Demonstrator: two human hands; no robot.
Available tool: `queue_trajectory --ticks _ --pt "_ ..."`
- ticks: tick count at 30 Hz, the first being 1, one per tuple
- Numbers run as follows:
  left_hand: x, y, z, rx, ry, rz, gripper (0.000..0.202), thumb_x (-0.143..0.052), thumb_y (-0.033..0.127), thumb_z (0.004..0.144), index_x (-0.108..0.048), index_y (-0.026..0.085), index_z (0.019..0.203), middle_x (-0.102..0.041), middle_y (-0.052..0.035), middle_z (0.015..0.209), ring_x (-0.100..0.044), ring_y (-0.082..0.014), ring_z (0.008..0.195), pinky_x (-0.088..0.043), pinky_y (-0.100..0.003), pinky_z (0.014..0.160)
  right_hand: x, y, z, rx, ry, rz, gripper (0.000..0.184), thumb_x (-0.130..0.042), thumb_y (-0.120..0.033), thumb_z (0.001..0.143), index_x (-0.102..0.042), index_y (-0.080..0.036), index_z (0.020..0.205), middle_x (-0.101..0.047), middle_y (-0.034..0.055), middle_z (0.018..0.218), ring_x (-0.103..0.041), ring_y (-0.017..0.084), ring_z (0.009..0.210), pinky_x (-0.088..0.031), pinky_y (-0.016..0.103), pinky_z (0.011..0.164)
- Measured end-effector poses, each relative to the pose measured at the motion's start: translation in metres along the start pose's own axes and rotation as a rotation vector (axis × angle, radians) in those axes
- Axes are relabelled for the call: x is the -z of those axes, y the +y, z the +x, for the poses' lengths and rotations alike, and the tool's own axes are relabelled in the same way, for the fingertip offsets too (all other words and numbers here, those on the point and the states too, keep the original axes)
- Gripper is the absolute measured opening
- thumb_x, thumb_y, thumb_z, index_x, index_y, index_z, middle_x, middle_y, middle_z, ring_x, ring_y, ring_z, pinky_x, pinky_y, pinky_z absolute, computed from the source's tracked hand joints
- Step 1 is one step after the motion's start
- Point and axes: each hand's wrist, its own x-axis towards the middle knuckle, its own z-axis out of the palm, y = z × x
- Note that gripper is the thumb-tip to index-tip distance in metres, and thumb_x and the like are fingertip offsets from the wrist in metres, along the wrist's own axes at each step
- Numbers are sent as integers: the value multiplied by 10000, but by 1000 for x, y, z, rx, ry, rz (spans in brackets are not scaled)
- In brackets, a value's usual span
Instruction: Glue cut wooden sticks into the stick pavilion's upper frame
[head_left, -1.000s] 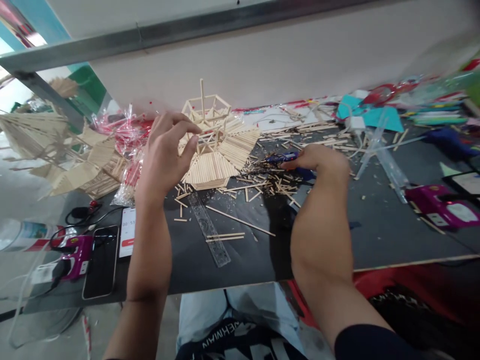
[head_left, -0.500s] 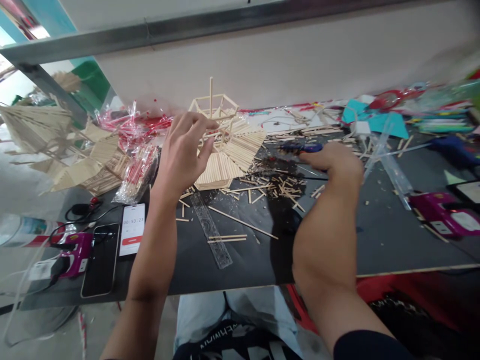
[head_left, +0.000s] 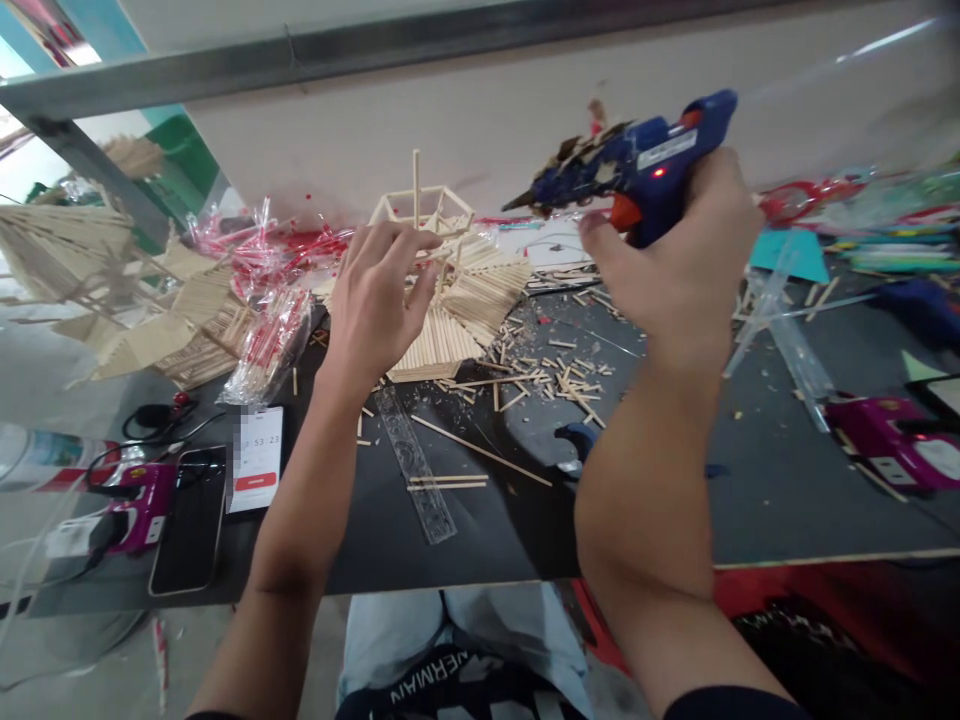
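My right hand [head_left: 686,255] grips a blue hot glue gun [head_left: 664,160], raised above the table. Its nozzle points left, the body is crusted with residue, an orange trigger shows, and a small red light glows. My left hand [head_left: 379,290] curls around the upper part of a wooden stick model [head_left: 431,345], thumb and fingers at its open frame; the exact contact is partly hidden. The model has slatted panels below, a polygonal frame on top and an upright post. In front of it lie a clear ruler [head_left: 420,475] and a few loose wooden sticks [head_left: 480,450].
Another stick model [head_left: 180,320] stands at the left beside bagged red-and-white sticks [head_left: 266,345]. Two phones, a black one [head_left: 187,520] and one showing a timer [head_left: 259,460], lie front left. Cut stick scraps [head_left: 570,380] litter the middle. A purple power adapter [head_left: 892,440] sits right.
My right hand has lifted the glue gun up from low over the table, its nozzle now pointing left. My left hand stays at the model, nearly unmoved.
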Motion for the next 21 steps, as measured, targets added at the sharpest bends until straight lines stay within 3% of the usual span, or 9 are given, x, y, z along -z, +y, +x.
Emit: queue_trajectory --ticks 8,14,21 --pt "-20 6 1 83 82 -11 152 -580 278 986 -674 235 1097 -682 -79 1126 -621 -260 1128 -502 -442 994 -12 -6 -6 164 -89 37 197 -609 -338 887 -506 -302 1051 -670 85 908 -635 282 892 -460 418 814" --pt "-26 3 3 123 97 -105 164 -592 298 985 -707 213 1067 -685 -96 1118 -611 -277 1151 -472 -439 1012 -21 -7 -4 186 72 -30 292 -704 -239 739 -527 -262 969 -624 12 794 -623 230 735 -502 402 766" --pt "-20 1 4 102 94 -157 209 -589 380 984 -698 229 1080 -671 -100 1181 -595 -290 1168 -458 -483 1056 -27 -9 1 173 92 -1 272 -690 -196 687 -485 -253 858 -599 10 779 -563 189 699 -469 357 706"
